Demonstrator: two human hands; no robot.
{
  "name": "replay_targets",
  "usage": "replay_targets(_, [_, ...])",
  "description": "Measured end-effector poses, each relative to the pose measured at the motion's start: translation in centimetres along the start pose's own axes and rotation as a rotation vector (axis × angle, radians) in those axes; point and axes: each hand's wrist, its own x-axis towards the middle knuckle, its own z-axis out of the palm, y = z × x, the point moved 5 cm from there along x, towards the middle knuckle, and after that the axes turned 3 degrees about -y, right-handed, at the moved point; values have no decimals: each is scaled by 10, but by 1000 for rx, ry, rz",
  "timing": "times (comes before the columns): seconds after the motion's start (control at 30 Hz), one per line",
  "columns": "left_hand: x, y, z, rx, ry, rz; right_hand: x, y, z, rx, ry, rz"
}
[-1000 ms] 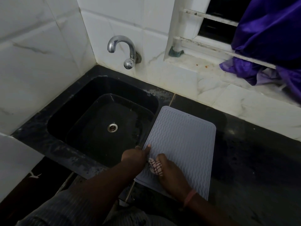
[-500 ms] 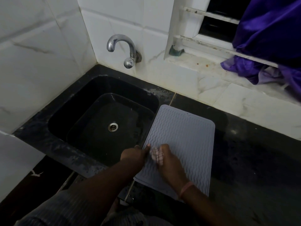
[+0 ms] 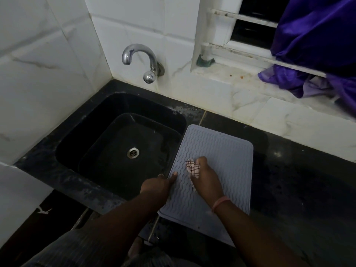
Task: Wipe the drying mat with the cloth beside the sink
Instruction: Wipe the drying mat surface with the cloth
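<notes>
The right hand, bunched around the checked cloth, has pushed further up the grey drying mat lying on the counter beside the sink, left hand still pinning the mat's edge, so wiping's well underway.

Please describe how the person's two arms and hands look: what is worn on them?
Both forearms are bare. The right hand has a thin pink band around the wrist. The left hand shows no ring or band. Near the left upper arm, a dark striped sleeve is visible.
</notes>
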Motion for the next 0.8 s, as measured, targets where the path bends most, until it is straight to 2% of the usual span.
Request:
replay_targets(0.1, [-2, 0, 2, -6, 32, 5, -8, -10, 10, -21, 3, -2])
replay_targets(0.2, [-2, -3, 3, -28, 100, 8, -36, -24, 23, 37, -78, -11])
replay_targets(0.33, [-2, -9, 6, -100, 94, 27, -77, -35, 43, 83, -225, -43])
replay_targets(0.4, [-2, -10, 4, -118, 104, 25, -77, -32, 43, 101, -242, -51])
replay_targets(0.67, [2, -13, 6, -148, 59, -36, -7, 5, -13, 143, 8, 86])
replay_targets(0.8, [4, -17, 3, -177, 29, -31, -7, 8, -7, 13, 63, 69])
